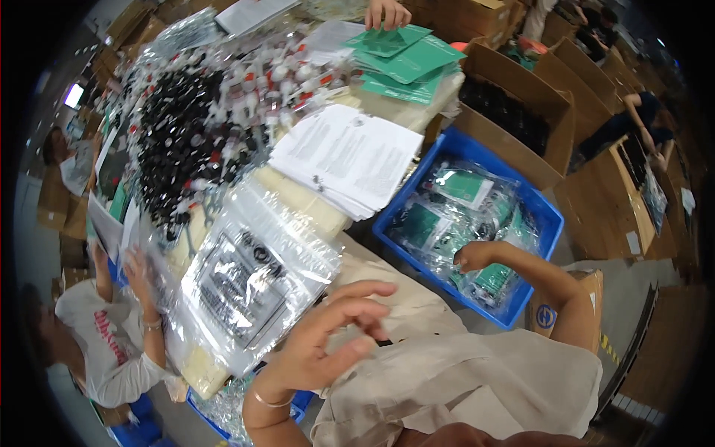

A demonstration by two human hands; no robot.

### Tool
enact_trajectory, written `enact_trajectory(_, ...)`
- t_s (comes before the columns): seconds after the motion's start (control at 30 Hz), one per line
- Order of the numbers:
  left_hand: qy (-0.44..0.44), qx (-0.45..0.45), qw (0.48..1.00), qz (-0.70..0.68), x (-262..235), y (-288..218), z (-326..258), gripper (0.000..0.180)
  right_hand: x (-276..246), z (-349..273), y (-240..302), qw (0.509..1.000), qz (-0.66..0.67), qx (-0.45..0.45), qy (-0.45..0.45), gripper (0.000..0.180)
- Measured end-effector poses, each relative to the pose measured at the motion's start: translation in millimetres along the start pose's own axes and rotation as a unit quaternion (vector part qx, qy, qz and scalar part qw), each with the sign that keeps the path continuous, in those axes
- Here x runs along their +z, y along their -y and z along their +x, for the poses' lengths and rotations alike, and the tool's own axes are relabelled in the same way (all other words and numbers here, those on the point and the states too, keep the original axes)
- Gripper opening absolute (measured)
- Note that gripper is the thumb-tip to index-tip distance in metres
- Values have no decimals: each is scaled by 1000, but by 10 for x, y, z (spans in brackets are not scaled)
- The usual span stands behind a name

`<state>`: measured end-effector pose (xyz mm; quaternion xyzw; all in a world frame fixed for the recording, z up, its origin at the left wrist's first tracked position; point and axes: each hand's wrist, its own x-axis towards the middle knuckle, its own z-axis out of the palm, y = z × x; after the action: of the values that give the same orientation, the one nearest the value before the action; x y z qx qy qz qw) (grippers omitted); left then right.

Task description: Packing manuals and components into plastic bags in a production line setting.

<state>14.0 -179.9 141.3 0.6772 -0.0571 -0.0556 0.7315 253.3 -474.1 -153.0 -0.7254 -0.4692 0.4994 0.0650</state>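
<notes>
My left hand (335,335) is held over my lap, its fingers bent but apart and nothing in them. Beside it on the table lies a stack of clear plastic bags (249,272), the top one showing a printed sheet inside. My right hand (477,257) reaches into a blue bin (547,227) at the right. Its fingers curl down over clear bags with green cards (465,186); whatever they may hold is hidden. An open stack of printed white sheets (350,153) lies on the table ahead of both hands.
A heap of small black parts (175,141) and white-and-red parts (272,82) covers the far left of the table. Another person's hand (387,13) touches green cards (406,56) at the far end. Cardboard boxes (558,141) stand at the right; a co-worker (112,335) is at the left.
</notes>
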Motion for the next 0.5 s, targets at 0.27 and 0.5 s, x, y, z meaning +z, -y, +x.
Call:
enact_trajectory(0.27,-2,257,846,-468,442,-267,-76,39,-359,-18,738,998,-1,-40,-49,39)
enact_trajectory(0.5,-2,262,796,-546,424,-283,-254,40,-608,-80,1098,996,-13,-50,-80,37)
